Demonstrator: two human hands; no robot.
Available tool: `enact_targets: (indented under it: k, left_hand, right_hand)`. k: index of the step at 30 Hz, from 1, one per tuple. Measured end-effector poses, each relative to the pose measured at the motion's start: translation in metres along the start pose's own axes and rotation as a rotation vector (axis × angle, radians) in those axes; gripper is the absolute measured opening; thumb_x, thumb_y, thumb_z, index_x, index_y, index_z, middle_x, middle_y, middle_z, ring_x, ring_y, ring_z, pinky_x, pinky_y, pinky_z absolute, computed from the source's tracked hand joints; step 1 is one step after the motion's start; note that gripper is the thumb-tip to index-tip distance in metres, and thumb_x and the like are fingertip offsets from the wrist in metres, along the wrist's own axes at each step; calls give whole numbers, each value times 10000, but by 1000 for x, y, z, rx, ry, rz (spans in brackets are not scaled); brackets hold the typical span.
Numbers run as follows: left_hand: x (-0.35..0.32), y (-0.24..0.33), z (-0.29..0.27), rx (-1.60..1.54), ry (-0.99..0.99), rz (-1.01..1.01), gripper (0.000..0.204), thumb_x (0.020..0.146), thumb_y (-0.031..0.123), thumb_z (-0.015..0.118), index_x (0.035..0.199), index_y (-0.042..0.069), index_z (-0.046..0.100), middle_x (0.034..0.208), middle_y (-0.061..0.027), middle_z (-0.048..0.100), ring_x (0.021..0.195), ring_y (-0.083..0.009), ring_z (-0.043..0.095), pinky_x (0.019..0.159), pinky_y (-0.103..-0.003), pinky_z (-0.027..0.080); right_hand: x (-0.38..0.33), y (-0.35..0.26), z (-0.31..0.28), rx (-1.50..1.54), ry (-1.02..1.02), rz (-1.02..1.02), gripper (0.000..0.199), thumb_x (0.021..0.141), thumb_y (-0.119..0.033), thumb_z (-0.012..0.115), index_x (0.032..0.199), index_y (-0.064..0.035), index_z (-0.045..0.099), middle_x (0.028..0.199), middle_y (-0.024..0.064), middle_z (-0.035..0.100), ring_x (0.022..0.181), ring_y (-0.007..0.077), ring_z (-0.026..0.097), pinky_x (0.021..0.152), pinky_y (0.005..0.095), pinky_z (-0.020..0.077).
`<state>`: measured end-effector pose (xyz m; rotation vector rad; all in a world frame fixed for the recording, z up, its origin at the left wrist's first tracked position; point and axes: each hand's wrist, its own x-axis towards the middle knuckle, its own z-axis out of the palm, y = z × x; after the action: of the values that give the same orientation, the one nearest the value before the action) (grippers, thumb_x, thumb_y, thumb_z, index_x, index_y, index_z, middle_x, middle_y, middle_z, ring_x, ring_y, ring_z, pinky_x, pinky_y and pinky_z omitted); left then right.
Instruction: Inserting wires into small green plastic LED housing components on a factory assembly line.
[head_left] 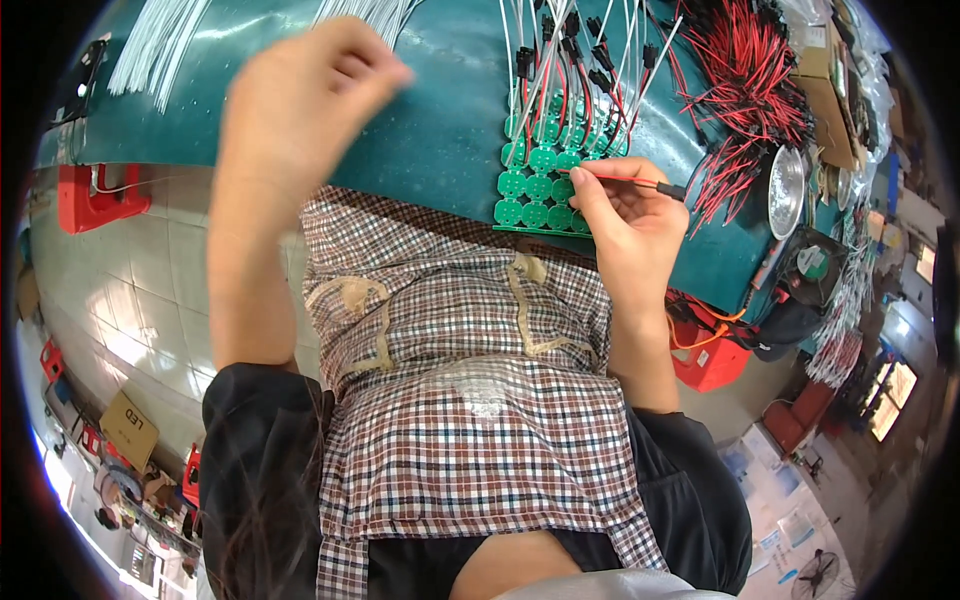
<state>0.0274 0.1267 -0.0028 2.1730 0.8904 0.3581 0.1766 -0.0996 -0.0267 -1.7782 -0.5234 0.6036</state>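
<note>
My right hand pinches a red-and-black wire lead with a black plug end, its bare end lying over the green circuit boards. These round-lobed boards form a panel at the table's near edge; white wires and red-black leads with black connectors stand up from its far rows. Raised over the table on the left, my left hand is blurred by motion. Its fingers are curled in, with thumb and forefinger close together; whatever they hold, if anything, cannot be made out. Just beyond it lie white wires.
The green table carries another white wire bundle at far left and a heap of red-black leads at right. Nearby are a round metal dish, a soldering iron with an orange cord, and a cardboard box. Red stools stand below.
</note>
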Motion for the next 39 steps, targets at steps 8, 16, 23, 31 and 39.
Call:
enact_targets:
  k: [8, 16, 23, 31, 39]
  left_hand:
    - [48, -146, -102, 845, 332, -147, 356, 944, 423, 613, 1059, 98, 702, 949, -93, 731, 897, -298, 690, 780, -371, 513]
    - [58, -175, -118, 690, 197, -267, 405, 942, 452, 613, 1051, 71, 695, 921, -126, 716, 894, -319, 690, 776, -382, 505]
    - [56, -174, -117, 644, 177, -238, 410, 941, 445, 606, 1035, 55, 691, 899, -129, 713, 867, -316, 690, 769, -380, 509]
    - [39, -113, -83, 662, 270, -272, 384, 936, 419, 602, 1036, 64, 707, 885, -113, 722, 822, -265, 695, 762, -354, 508]
    - [40, -84, -35, 136, 71, -81, 334, 908, 278, 738, 1020, -35, 698, 789, -26, 689, 736, -66, 599, 680, -221, 470]
  right_hand:
    - [0, 1, 6, -7, -9, -22, 62, 858, 9, 724, 899, 25, 679, 771, 32, 688, 642, 53, 610, 590, 192, 487]
    - [0, 1, 5, 14, 12, -11, 66, 855, 11, 728, 897, 23, 678, 759, 23, 682, 635, 47, 604, 581, 189, 482]
    - [0, 0, 6, 7, 13, 1, 72, 844, 19, 735, 885, 19, 676, 752, 19, 680, 627, 43, 600, 571, 181, 475]
    - [0, 0, 6, -12, 13, 9, 70, 842, 20, 736, 887, 14, 683, 752, 13, 683, 630, 37, 599, 571, 176, 470]
    - [-1, 0, 9, -28, 27, 5, 69, 842, 14, 738, 895, 16, 694, 740, 6, 678, 615, 25, 579, 556, 176, 459]
